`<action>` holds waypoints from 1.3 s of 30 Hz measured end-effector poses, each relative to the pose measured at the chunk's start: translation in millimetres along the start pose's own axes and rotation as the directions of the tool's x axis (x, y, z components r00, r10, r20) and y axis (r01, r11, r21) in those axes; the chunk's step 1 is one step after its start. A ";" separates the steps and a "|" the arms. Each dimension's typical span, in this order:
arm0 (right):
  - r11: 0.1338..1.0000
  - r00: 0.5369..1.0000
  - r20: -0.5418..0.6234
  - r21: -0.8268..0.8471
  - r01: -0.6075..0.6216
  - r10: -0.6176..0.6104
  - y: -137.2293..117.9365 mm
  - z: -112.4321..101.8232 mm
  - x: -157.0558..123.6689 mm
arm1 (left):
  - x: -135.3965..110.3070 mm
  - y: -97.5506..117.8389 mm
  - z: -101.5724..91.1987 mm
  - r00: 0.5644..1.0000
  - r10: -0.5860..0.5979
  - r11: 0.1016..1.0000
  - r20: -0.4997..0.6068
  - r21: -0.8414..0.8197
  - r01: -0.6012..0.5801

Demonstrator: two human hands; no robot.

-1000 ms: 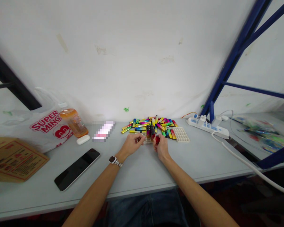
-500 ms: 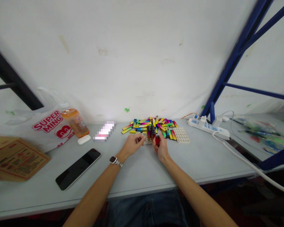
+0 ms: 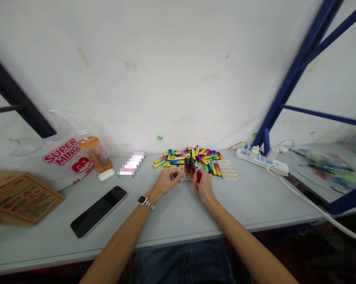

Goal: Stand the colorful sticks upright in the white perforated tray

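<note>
A heap of shiny rainbow-coloured sticks lies at the back of the grey table. In front of it stands a small white holed tray with a few sticks upright in it. My left hand, a watch on its wrist, pinches the tray's left edge with closed fingers. My right hand is closed on a red stick just right of that tray. A second white holed tray lies to the right of the heap with nothing in it.
A black phone, a white earbud case, an orange bottle, a printed plastic bag and a cardboard box sit at the left. A white power strip with its cable lies right, by blue frame bars.
Both hands stay at the small tray; the right hand has shifted slightly with the red stick. The view has drifted a little.
</note>
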State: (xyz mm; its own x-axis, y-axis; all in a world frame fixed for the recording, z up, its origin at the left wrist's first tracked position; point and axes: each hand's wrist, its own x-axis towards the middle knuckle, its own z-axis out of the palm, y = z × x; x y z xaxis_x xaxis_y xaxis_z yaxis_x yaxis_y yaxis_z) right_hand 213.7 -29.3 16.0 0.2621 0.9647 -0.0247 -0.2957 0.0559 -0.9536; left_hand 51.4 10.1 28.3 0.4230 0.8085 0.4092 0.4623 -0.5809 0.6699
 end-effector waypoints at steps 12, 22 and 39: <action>0.998 0.999 0.017 -0.020 0.052 -0.051 -0.6 1.5 -4.1 | -0.1 1.1 -1.0 1.000 -0.002 1.000 0.007 -0.005 0.002; 0.998 0.984 0.172 0.038 0.041 -0.047 4.8 0.8 -3.6 | 0.2 2.9 -1.0 1.000 0.006 1.000 -0.021 -0.026 -0.006; 0.854 0.841 0.346 -0.170 0.492 -0.416 10.8 -6.0 -9.2 | 8.1 6.3 8.3 0.980 -0.182 0.872 -0.086 -0.474 0.120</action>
State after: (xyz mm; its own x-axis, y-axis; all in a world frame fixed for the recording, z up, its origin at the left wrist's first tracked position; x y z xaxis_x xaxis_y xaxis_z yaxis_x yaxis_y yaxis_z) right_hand 213.6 -39.1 4.1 0.0253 0.8771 0.4796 0.0330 0.4788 -0.8773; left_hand 64.2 12.2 30.7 0.2631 0.9056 0.3327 0.0849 -0.3653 0.9270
